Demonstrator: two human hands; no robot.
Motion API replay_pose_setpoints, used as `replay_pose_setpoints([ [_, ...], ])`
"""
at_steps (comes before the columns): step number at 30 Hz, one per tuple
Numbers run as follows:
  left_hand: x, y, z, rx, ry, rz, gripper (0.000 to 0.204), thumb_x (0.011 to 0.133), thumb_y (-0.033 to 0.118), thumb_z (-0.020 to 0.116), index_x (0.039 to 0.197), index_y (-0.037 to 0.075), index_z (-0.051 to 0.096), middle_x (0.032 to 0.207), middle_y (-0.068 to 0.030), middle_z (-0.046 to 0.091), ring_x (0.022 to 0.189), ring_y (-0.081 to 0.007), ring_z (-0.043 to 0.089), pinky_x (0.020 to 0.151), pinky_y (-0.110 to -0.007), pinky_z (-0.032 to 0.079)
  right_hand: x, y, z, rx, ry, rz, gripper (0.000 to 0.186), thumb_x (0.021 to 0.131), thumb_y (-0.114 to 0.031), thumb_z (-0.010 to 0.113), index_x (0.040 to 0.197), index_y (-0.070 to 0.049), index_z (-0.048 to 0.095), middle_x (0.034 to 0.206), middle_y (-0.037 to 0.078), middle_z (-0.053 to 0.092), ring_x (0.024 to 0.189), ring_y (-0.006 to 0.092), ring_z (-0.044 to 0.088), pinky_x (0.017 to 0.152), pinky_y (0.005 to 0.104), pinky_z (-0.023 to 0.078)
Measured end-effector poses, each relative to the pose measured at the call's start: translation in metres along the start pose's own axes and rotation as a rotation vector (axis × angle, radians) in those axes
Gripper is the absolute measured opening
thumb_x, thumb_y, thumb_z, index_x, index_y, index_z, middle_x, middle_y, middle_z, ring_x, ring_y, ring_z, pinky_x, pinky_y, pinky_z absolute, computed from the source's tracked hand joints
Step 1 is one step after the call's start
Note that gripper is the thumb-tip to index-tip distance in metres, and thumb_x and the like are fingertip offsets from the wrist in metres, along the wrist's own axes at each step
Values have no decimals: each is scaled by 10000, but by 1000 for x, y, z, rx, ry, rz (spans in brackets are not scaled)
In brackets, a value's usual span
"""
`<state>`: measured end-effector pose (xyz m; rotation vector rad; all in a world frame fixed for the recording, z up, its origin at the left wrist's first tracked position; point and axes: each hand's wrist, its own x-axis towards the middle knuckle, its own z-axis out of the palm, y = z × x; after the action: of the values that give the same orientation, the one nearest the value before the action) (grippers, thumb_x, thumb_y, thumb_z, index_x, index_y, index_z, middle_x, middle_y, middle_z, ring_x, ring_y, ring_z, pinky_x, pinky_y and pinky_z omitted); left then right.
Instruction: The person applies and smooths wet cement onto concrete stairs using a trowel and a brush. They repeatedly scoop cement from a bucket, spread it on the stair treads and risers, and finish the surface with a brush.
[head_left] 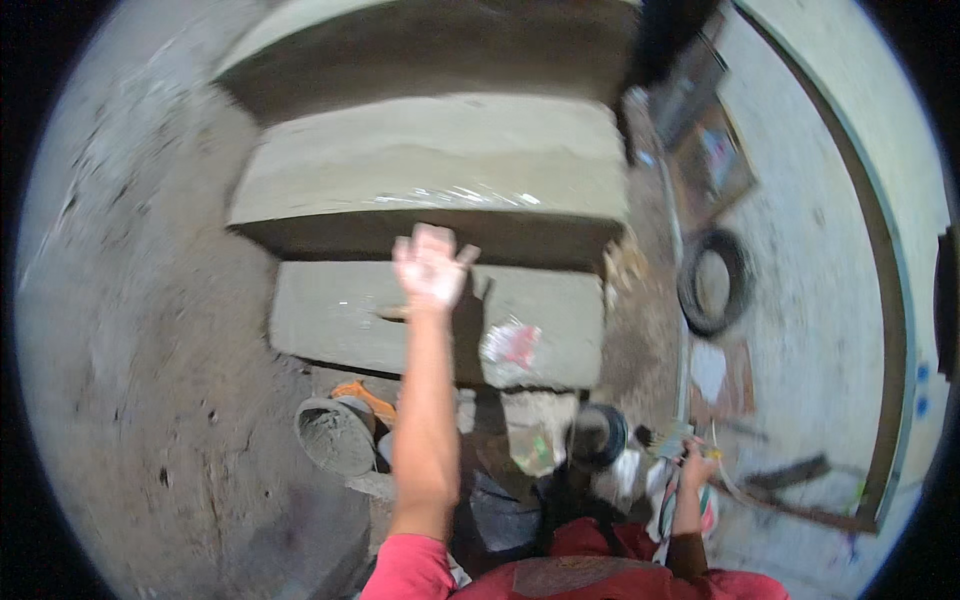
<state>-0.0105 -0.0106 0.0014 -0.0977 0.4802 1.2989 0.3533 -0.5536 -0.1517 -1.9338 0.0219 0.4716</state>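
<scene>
Above the lowest step: the left hand [433, 272] reaches out on a nearly straight left arm [428, 410], thumb and fingers apart, nothing visible in the palm.
Lowest step [330, 310]: directly under the left hand and wrist; its long axis runs left to right, so the arm crosses it roughly square.
Riser [340, 236]: a dark, upright face just beyond the lowest step, parallel to it; the fingertips overlap it in the view, and whether they touch it I cannot tell.
Middle step [430, 160]: farther away past the fingertips, its long axis also left to right.
Nearer hand: the left, by far; the right hand [697, 464] is low at the right, well apart from the steps and closer to the body.
Right hand's grip: fingers seem curled around what looks like a trowel [668, 441], though blur hides the handle.
Trowel: to the right of the left hand and nearer the body; its flat part points leftward from the right hand, roughly along the steps' long axis.
Plastic bag [512, 345]: clear with some red, on the lowest step, right of the left arm.
Bucket [337, 437]: left of the left arm, on the ground before the lowest step, grey mix inside.
Tyre [742, 282]: beyond the right hand, by the wall.
</scene>
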Motion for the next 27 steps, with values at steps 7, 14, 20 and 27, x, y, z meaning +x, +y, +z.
replay_pose_setpoints([
  [7, -99, -18, 13, 519, -34, 129, 668, 1081, 379, 407, 1584, -40, 271, 1678, -175, 279, 1572, -318, 222, 1265, -631, 169, 16, 231, 22, -361, -254, -114, 266, 901, -137, 739, 1126, 4, 733, 1032, 123, 750, 914, 275, 726, 812, 367, 576],
  [14, -158, -64, -21, 952, 196, 286, 688, 1103, 459, 330, 1619, 11, 246, 1696, -145, 247, 1588, -244, 174, 1294, -482, 163, 77, 412, 132, -815, -260, 47, 247, 810, -196, 710, 1024, -84, 762, 977, 176, 756, 916, 379, 721, 846, 449, 562],
  [20, -170, -45, -79, 1113, 316, 383, 738, 1086, 545, 342, 1628, 50, 268, 1703, -105, 259, 1590, -213, 176, 1275, -426, 170, 106, 542, 189, -536, -112, 46, 356, 838, -256, 747, 1131, -54, 758, 1004, 231, 743, 954, 405, 706, 837, 472, 562],
  [27, -189, 10, -78, 1246, 197, 258, 764, 1058, 563, 309, 1611, 37, 312, 1671, -118, 331, 1561, -278, 262, 1255, -501, 183, 119, 542, 161, -468, -342, -69, 270, 926, -182, 696, 1168, -89, 771, 1099, 193, 735, 1031, 371, 691, 893, 422, 541],
])
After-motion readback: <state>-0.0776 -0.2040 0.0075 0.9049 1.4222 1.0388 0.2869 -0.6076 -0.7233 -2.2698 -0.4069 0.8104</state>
